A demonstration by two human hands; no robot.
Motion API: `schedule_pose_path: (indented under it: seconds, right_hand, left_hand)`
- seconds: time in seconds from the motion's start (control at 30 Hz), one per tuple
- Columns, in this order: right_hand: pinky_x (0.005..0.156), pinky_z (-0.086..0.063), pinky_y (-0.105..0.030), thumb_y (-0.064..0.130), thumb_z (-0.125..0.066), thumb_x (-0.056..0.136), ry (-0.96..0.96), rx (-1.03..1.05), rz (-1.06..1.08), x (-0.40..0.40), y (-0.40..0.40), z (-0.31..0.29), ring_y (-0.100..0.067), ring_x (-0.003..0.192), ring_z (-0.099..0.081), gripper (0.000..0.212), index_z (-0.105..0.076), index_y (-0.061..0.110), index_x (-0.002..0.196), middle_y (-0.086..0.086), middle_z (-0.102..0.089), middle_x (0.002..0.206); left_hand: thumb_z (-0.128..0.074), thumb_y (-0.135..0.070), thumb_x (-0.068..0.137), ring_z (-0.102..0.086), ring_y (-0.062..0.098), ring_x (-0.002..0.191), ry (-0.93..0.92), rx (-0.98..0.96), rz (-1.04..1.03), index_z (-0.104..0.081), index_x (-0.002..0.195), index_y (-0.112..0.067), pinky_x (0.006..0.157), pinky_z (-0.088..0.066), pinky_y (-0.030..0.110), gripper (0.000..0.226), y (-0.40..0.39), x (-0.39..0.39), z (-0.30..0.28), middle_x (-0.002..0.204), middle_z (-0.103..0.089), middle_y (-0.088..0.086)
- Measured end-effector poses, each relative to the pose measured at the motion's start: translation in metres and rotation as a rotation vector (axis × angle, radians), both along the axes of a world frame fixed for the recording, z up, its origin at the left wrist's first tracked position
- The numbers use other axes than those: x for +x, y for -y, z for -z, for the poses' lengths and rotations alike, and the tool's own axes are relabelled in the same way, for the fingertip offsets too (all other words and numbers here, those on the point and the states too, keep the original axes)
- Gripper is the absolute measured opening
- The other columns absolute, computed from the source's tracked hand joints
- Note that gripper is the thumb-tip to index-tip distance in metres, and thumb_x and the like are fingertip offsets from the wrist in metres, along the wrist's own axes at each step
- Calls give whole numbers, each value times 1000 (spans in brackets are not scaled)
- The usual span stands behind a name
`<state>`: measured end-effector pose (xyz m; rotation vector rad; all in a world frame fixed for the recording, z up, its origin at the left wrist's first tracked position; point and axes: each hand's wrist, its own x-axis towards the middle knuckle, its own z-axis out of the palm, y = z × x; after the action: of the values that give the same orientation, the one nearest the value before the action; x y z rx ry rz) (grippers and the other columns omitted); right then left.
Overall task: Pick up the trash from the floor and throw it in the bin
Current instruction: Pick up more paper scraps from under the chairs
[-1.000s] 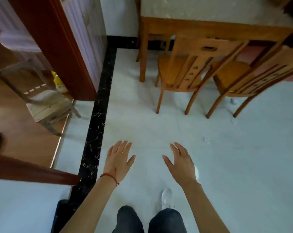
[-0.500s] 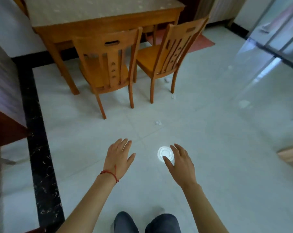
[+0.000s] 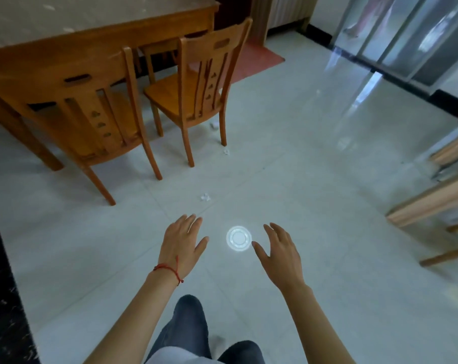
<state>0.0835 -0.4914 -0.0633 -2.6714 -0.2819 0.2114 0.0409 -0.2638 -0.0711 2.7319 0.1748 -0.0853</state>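
Small crumpled white scraps of paper lie on the pale tiled floor: one scrap (image 3: pixel 205 197) just ahead of my hands, another (image 3: pixel 226 152) by the right chair's leg, a third (image 3: pixel 214 125) under that chair. My left hand (image 3: pixel 182 240) and my right hand (image 3: pixel 279 248) hover palm-down over the floor, fingers spread, holding nothing. A round white glare spot (image 3: pixel 238 238) shines on the tile between them. No bin is in view.
Two wooden chairs (image 3: pixel 101 111) (image 3: pixel 196 82) stand tucked at a wooden table (image 3: pixel 99 24) at the upper left. A red mat (image 3: pixel 251 61) lies behind them. Glass sliding doors (image 3: pixel 406 38) are upper right. Light wooden furniture (image 3: pixel 437 200) juts in from the right.
My view has swung right, away from the doorway, bringing the chairs, scraps and glass doors into sight. Both hands stay open in front of me.
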Motion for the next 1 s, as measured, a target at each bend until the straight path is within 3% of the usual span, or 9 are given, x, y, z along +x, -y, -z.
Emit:
schedule_pose_path:
  seconds: [0.57,1.0]
  right_hand:
    - [103,-34,-31,44,-48,90,-59,12,168,208,21,15,-18,134,-32,55,-37,18,137,-2,-36,146]
    - [107,-30,-31,43,-44,93,-103,18,96,373,37,20,-17,136,-28,54,-32,19,139,-1,-31,150]
  left_hand:
    - [-42,-37,93,-27,27,138,-61,15,172,-34,137,-11,113,-21,37,52,15,247,15,146,-36,11]
    - [-43,-36,92,-26,28,138,-112,18,159,-34,137,-9,113,-20,37,53,36,409,21,146,-36,13]
